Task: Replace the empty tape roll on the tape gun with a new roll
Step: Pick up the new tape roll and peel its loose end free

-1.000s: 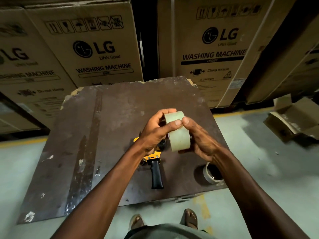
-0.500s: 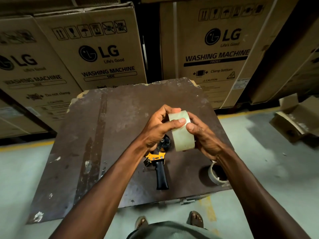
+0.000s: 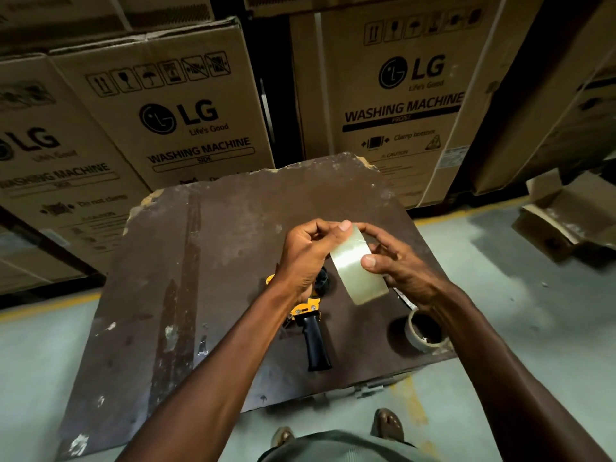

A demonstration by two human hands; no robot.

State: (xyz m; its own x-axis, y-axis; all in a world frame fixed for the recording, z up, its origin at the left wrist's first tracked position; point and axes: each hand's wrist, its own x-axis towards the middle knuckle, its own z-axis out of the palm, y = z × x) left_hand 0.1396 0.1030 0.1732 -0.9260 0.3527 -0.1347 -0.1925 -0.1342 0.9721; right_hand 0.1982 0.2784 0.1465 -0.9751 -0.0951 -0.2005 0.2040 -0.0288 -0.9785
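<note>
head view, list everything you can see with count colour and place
new tape roll: 1, clear, held between both hands
tape gun: 1, yellow and black, on the board under the hands
empty tape core: 1, pale, board's near right corner
board: 1, dark brown, centre
LG cartons: several, tan, stacked behind
open carton: 1, tan, floor at right
left hand: 1, gripping the roll
right hand: 1, gripping the roll
feet: 2, bottom edge

1. Worn brown board (image 3: pixel 206 271), top scuffed, paint-flecked, far edge chipped.
2. Grey concrete floor (image 3: pixel 520 331) with a yellow line (image 3: pixel 43 308) along the stacks.
3. Stacked LG washing machine cartons (image 3: pixel 186 105) behind the board.
4. Open, torn cardboard box (image 3: pixel 566 225) on the floor, right side.
</note>
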